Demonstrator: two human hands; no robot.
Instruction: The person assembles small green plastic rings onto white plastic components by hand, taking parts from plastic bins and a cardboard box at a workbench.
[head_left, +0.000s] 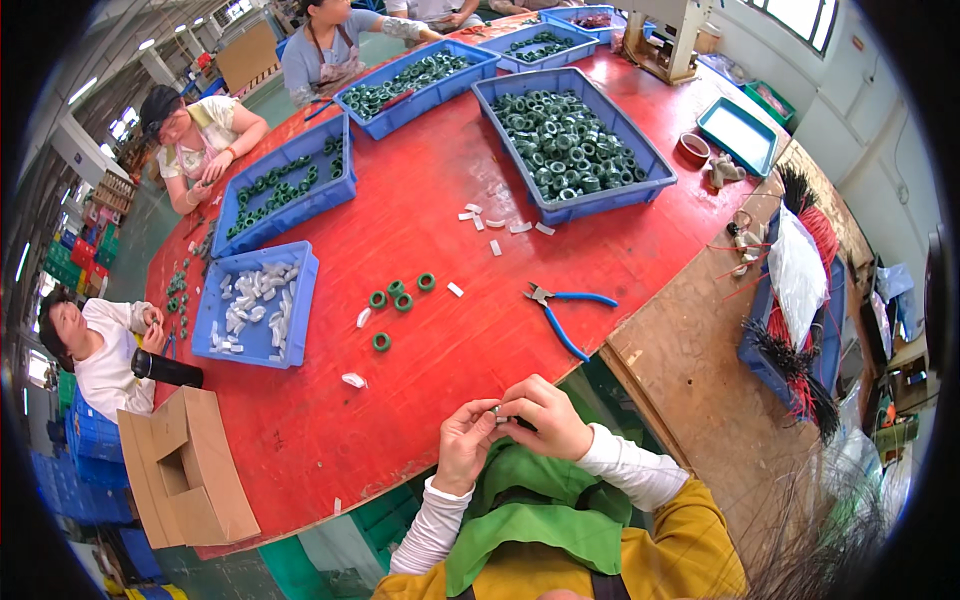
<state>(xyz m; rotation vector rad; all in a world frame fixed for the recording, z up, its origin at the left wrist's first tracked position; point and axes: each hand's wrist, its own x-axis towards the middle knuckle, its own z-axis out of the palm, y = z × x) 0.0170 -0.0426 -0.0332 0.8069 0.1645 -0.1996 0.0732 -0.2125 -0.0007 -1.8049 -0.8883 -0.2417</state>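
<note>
Close to the front edge of the red table [430, 230], my left hand [464, 442] and my right hand [548, 418] meet at the fingertips. Pinched between them is a small dark green ring [497, 411] with a whitish bit against it; the fingers cover most of it. Several loose green rings [402, 302] lie on the tabletop ahead, with small white pieces [354, 380] around them. Wire cutters [552, 296] with blue handles rest spread apart, beyond my right hand.
Blue trays of green rings [570, 145] stand farther back; another blue tray [300, 330] holds white pieces. A cardboard box [222, 470] sits at the left edge, near a black bottle [168, 368]. At right, a blue crate [755, 350] carries wire bundles. Several people work around the table.
</note>
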